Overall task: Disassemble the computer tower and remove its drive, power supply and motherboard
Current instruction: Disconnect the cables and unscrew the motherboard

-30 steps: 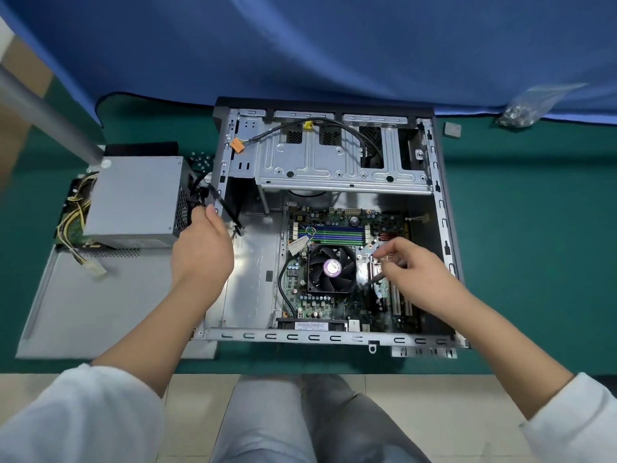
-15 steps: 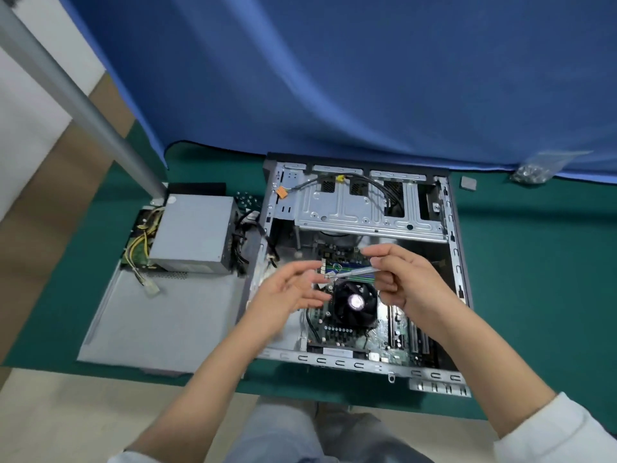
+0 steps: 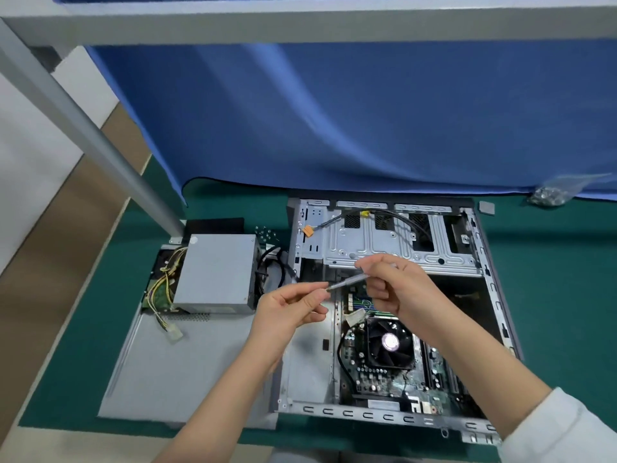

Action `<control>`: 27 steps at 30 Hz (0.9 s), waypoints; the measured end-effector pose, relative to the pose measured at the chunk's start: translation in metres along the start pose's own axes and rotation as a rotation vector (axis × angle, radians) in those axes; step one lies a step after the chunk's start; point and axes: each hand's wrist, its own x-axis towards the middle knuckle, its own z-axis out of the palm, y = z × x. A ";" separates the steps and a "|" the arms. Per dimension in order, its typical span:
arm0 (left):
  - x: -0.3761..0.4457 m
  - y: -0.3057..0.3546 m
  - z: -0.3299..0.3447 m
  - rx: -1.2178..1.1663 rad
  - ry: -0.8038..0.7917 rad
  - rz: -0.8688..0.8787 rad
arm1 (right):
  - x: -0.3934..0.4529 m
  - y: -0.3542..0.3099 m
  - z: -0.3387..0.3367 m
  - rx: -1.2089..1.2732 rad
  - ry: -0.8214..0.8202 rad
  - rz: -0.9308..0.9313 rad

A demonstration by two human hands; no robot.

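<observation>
backdrop: blue cloth (image 3: 367, 111) | table: green mat (image 3: 551, 279) | frame: grey post (image 3: 83, 128) | floor: tan (image 3: 50, 262)

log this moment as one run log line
stage: motherboard in case | power supply out | hands: right grips screwdriver, left pinches tip

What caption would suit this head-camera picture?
Both hands, left and right, hold a screwdriver above the opened computer tower, power supply already out.
</observation>
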 end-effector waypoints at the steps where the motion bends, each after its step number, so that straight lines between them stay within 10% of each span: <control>1: 0.004 0.002 -0.004 0.002 0.018 0.003 | 0.006 0.000 0.005 0.014 -0.021 -0.001; 9: 0.059 0.021 -0.031 0.150 0.161 0.058 | 0.067 -0.003 0.034 -0.097 -0.093 -0.152; 13: 0.113 0.034 -0.063 0.385 0.310 0.133 | 0.106 0.000 0.007 -1.033 0.149 -0.643; 16: 0.153 0.042 -0.087 0.867 0.401 0.202 | 0.125 0.014 -0.008 -1.238 0.246 -0.601; 20: 0.201 0.039 -0.097 1.443 0.343 0.038 | 0.136 0.028 -0.012 -1.440 0.273 -0.717; 27: 0.257 0.018 -0.083 1.611 0.344 -0.331 | 0.141 0.029 -0.015 -1.468 0.282 -0.700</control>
